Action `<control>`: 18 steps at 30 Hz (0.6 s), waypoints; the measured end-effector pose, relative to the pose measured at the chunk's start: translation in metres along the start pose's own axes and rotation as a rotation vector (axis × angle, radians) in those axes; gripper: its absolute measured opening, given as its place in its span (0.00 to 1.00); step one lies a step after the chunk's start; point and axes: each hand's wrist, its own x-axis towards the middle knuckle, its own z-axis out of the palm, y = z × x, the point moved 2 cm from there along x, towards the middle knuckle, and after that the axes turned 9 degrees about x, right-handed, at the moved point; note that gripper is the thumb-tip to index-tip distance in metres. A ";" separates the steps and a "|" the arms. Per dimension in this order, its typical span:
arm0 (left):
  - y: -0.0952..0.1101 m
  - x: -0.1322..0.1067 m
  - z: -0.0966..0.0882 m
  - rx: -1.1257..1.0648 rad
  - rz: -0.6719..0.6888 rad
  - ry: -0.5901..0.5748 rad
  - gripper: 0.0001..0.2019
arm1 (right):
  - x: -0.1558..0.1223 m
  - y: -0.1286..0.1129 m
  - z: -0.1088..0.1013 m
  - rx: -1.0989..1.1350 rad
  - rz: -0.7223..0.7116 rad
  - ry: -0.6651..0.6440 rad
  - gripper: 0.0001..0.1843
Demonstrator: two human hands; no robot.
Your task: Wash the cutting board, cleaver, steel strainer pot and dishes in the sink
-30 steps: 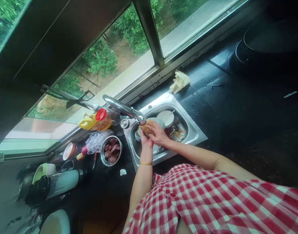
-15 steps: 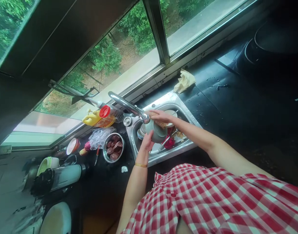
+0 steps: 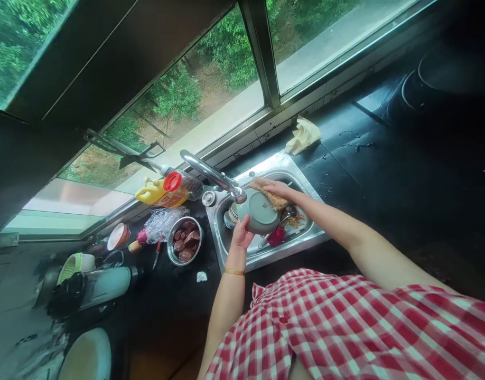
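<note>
My left hand point(image 3: 241, 236) grips the near rim of a pale grey-green bowl point(image 3: 260, 211), tilted up over the steel sink point(image 3: 301, 240) just below the tap spout point(image 3: 211, 174). My right hand point(image 3: 274, 188) presses a brown scrubbing pad point(image 3: 273, 198) against the bowl's far edge, fingers closed on it. Under the bowl, more dishes, a spoon and a red item lie in the sink basin. A gold bangle sits on my left wrist.
Left of the sink stand a steel bowl of dark red pieces point(image 3: 184, 245), a plastic bag point(image 3: 162, 222), a yellow bottle with a red cap point(image 3: 163, 192) and a blender jug point(image 3: 95, 287). A crumpled cloth point(image 3: 304, 135) lies on the dark counter behind the sink. A pot point(image 3: 444, 74) sits far right.
The bowl has been lifted and tilted up under the tap by my left hand. My right hand with the scrubbing pad moved from the bowl's front to its far rim.
</note>
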 end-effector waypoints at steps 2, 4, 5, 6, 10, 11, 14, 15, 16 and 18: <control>0.003 0.008 0.005 -0.101 -0.003 0.044 0.17 | -0.024 0.021 0.008 0.018 -0.034 0.128 0.31; 0.004 0.017 0.011 -0.167 -0.011 0.076 0.16 | -0.050 0.037 0.031 -0.101 -0.130 0.206 0.33; 0.004 0.021 0.014 -0.178 -0.013 0.097 0.17 | -0.060 0.042 0.046 -0.184 -0.198 0.212 0.33; 0.003 0.025 0.016 -0.176 -0.010 0.126 0.18 | -0.066 0.045 0.061 -0.264 -0.262 0.217 0.33; -0.006 0.024 0.024 -0.131 0.051 0.188 0.19 | -0.046 0.023 0.095 -0.495 -0.330 0.225 0.33; -0.009 0.022 0.027 -0.113 0.054 0.169 0.19 | -0.031 0.013 0.096 -0.529 -0.296 0.230 0.33; -0.015 0.012 0.032 -0.063 0.012 0.122 0.20 | 0.009 -0.016 0.090 -0.584 -0.135 0.215 0.35; -0.015 0.010 0.033 -0.061 -0.003 0.127 0.20 | 0.017 -0.022 0.091 -0.578 -0.101 0.184 0.34; -0.014 0.008 0.033 -0.061 -0.007 0.127 0.21 | 0.019 -0.025 0.094 -0.555 -0.107 0.137 0.33; -0.009 0.007 0.031 -0.052 -0.006 0.105 0.22 | 0.009 -0.021 0.106 -0.480 -0.215 -0.004 0.27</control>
